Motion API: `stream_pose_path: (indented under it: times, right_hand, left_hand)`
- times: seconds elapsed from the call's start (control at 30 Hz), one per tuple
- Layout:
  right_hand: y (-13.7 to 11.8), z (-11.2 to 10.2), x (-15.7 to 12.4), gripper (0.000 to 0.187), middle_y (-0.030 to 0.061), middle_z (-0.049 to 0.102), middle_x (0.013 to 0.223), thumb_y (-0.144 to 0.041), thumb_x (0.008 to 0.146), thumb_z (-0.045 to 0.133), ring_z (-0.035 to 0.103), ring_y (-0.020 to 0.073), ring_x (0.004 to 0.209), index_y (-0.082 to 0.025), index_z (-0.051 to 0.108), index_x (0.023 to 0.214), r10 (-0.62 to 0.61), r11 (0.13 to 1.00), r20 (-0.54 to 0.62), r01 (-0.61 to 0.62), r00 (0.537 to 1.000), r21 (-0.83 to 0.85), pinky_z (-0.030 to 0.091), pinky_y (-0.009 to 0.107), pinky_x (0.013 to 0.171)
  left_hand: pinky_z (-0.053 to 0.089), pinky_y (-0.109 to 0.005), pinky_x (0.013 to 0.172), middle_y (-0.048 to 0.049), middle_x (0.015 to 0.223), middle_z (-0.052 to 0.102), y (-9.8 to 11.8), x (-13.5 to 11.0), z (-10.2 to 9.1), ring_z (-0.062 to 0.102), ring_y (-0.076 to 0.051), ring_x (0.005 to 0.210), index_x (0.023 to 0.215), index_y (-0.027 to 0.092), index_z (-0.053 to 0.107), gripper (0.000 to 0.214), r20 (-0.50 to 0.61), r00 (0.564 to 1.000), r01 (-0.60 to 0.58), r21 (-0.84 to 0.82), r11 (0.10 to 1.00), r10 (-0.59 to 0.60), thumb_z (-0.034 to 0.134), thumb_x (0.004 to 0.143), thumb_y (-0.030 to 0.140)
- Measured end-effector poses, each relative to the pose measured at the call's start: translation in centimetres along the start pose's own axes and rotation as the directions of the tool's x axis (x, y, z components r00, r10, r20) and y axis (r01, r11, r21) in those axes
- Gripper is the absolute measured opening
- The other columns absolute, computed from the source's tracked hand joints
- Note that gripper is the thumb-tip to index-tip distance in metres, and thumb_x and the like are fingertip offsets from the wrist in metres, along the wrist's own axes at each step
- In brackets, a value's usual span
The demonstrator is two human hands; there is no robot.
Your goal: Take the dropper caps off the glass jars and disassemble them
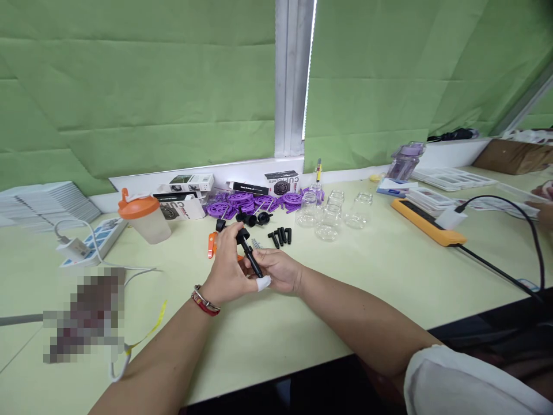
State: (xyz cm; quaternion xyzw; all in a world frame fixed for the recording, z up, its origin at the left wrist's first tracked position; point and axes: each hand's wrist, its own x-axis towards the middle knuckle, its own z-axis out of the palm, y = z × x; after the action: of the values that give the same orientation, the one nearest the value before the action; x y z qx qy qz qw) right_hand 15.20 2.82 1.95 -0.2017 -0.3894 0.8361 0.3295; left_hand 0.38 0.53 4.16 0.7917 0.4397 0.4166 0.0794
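Between my two hands is a black plastic rod with a round, cap-like head [252,260], tilted with the head up and away from me. My left hand [225,266] is closed on it, fingers near the head and the white-wrapped thumb at the lower end. From the right side, my right hand [283,271] grips the rod's lower part; some of its fingers are hidden. Just beyond lie black round fittings [247,219], short black elbow pieces [276,238], silver metal pins [256,244] and an orange plastic part [211,245].
Purple plastic wheel-like parts [242,203] and cup holder boxes [184,207] line the back. Clear glass-like cups [328,222] stand right of them. An orange-lidded shaker [149,222] and power strip [101,239] are left; an orange power strip [427,222] and another person's hand [546,193] are right.
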Motion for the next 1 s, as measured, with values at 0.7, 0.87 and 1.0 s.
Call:
stream_pose_path:
  times: [0.7,0.87,1.0]
  right_hand:
    - [0.18,-0.49,0.18,0.041,0.0040,0.065,0.080,-0.053,0.075,0.069,0.057,0.0129,0.072,-0.013,0.068,0.084,-0.014,0.992,0.101,0.027,0.995,-0.122,0.041,0.029,0.068]
    - [-0.23,-0.50,0.01,0.036,0.0021,0.060,0.067,-0.047,0.072,0.073,0.055,0.0134,0.066,-0.012,0.067,0.078,0.021,0.980,0.138,0.007,0.990,-0.198,0.045,0.030,0.064]
    - [-0.12,-0.46,0.06,0.038,0.0011,0.059,0.065,-0.050,0.071,0.073,0.054,0.0128,0.064,-0.013,0.065,0.074,0.006,0.979,0.117,0.018,0.993,-0.201,0.046,0.030,0.063]
  left_hand:
    - [0.042,-0.051,0.097,-0.0130,0.128,0.041,0.19,0.01,-0.85,0.046,-0.033,0.119,0.140,0.023,0.028,0.105,0.024,0.995,0.101,-0.009,0.995,-0.101,0.080,0.049,0.032]
    - [0.040,-0.050,0.100,-0.0127,0.132,0.041,-0.29,0.07,-1.03,0.044,-0.032,0.122,0.141,0.023,0.025,0.102,0.022,0.991,0.132,0.004,0.991,-0.133,0.077,0.053,0.032]
    - [0.040,-0.049,0.101,-0.0130,0.132,0.041,-0.51,0.06,-0.92,0.045,-0.032,0.121,0.140,0.022,0.025,0.104,-0.008,0.992,0.126,0.014,0.992,-0.126,0.078,0.052,0.034]
